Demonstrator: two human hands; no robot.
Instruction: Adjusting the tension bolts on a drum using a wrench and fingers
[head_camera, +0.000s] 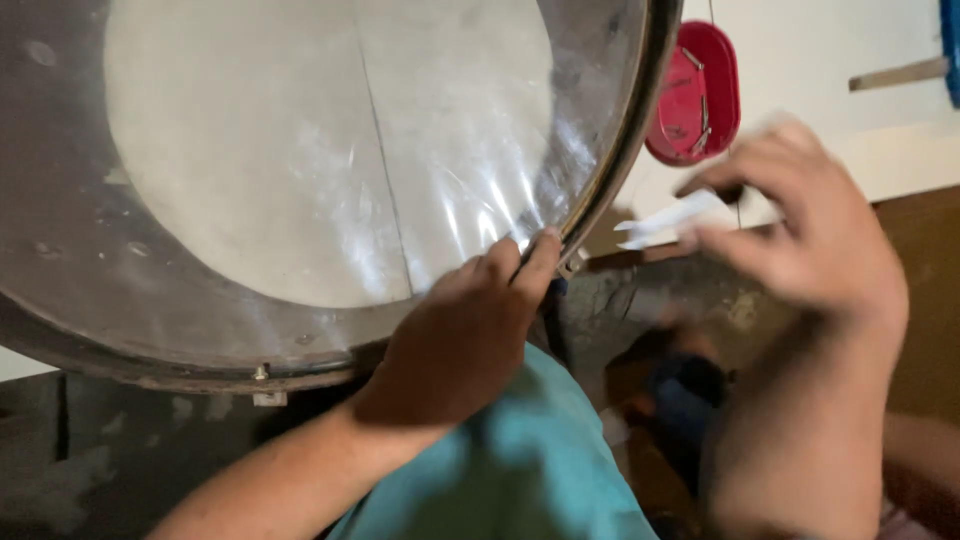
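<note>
Teal-clothed lap (520, 470) below, left hand (460, 335) pinches the drum (300, 170) rim's wrinkled clear film while blurred right hand (800, 225) grips a white strip (665, 220); film could tear or slip.

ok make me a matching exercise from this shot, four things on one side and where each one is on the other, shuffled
Things:
1. left hand
2. right hand
3. red container
4. drum

Places or states:
A. lies beyond the drum's rim, upper right, with small metal pieces in it
B. fills the upper left, its clear skin shiny and creased
C. fingers pressed on the drum's rim at its lower right
D. raised off the drum, blurred, at a white strip

Pairs: 1-C, 2-D, 3-A, 4-B
</note>
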